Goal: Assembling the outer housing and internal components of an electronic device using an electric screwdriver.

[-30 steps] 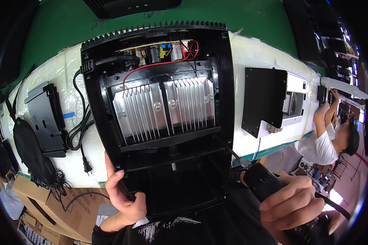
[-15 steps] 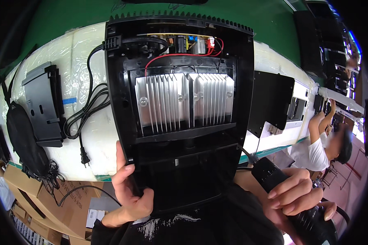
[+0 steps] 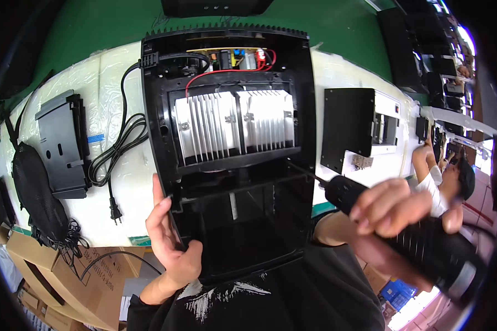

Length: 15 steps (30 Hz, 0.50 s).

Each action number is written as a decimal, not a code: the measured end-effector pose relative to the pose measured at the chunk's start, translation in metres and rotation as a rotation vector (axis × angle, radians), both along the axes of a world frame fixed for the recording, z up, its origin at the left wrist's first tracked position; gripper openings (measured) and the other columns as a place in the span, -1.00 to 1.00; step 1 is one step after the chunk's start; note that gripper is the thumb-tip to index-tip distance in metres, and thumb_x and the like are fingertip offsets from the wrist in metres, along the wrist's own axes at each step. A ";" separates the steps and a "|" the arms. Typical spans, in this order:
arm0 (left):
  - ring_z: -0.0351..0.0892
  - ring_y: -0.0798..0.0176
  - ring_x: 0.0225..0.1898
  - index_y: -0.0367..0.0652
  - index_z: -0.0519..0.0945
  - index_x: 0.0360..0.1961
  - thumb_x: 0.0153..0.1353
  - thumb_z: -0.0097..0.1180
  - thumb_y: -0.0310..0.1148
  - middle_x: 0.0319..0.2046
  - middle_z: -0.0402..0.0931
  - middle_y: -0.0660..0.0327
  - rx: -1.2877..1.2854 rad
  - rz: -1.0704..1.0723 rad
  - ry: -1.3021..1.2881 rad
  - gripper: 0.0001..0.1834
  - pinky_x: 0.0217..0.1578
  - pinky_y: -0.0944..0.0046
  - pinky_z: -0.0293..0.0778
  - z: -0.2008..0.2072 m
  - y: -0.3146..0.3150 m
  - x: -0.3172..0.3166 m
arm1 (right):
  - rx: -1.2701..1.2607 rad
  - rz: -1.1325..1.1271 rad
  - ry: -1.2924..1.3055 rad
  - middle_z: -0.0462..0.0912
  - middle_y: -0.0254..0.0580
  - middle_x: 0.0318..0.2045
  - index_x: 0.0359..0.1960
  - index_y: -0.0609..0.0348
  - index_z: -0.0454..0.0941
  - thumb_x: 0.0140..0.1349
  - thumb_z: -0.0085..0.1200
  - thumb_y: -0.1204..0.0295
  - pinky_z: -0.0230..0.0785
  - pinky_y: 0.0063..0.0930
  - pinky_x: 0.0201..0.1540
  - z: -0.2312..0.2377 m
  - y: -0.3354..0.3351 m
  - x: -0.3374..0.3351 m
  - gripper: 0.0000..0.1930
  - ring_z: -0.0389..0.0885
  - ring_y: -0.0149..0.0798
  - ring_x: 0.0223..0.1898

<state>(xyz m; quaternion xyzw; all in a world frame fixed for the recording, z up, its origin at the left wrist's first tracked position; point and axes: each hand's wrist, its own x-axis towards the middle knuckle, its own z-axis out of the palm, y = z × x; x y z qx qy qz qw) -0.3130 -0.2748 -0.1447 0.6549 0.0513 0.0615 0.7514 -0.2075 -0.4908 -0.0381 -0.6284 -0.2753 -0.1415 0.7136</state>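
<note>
A black appliance housing (image 3: pixel 165 149) lies open in front of me, its near end against my shirt. Inside sit two silver finned heat sinks (image 3: pixel 266 121), with a circuit board (image 3: pixel 226 59) and red wires beyond them. My left hand (image 3: pixel 174 248) grips the near left edge of the housing, thumb on top and fingers along the outer side. In my right hand (image 3: pixel 392 207) is a black electric screwdriver (image 3: pixel 345 193), held slantwise. Its thin bit reaches into the housing just below the right heat sink. Whether the tip touches a screw I cannot tell.
A black power cord (image 3: pixel 128 129) runs from the housing across the white padded surface (image 3: pixel 124 204). Left lie a black panel (image 3: pixel 66 149) and a black mesh pouch (image 3: pixel 38 187). Another black-and-white unit (image 3: pixel 348 127) stands right. A cardboard box (image 3: pixel 83 281) is below left; another person (image 3: pixel 436 171) works far right.
The screwdriver has swung up, and its bit now reaches deeper into the housing, near the right heat sink. The housing appears shifted left in view. My left hand keeps its grip.
</note>
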 end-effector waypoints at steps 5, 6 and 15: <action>-0.16 -0.05 0.38 -0.28 0.13 0.15 -0.40 -0.32 -0.77 0.34 -0.22 -0.20 0.000 0.010 -0.001 -0.15 0.32 0.13 -0.16 0.000 -0.001 0.003 | 0.055 -0.025 -0.137 0.38 -0.25 -0.57 0.05 0.22 0.12 0.08 0.07 -0.15 0.32 -0.47 -0.64 0.020 -0.010 -0.007 -0.24 0.39 -0.31 -0.70; -0.16 -0.05 0.38 -0.28 0.13 0.15 -0.40 -0.32 -0.77 0.34 -0.22 -0.20 0.002 0.014 -0.013 -0.15 0.32 0.13 -0.16 0.001 -0.002 0.002 | 0.048 -0.019 -0.183 0.38 -0.28 -0.57 0.03 0.25 0.16 0.07 0.08 -0.15 0.32 -0.49 -0.61 0.034 -0.022 -0.018 -0.24 0.38 -0.34 -0.69; -0.18 -0.03 0.39 -0.28 0.13 0.18 -0.40 -0.26 -0.71 0.35 -0.17 -0.15 0.089 0.028 -0.027 -0.13 0.33 0.13 -0.24 0.004 0.001 0.001 | -0.040 -0.673 -0.500 0.39 -0.15 -0.52 -0.21 0.12 0.39 0.10 -0.37 -0.40 0.26 -0.42 -0.56 0.061 -0.136 -0.086 -0.24 0.38 -0.25 -0.60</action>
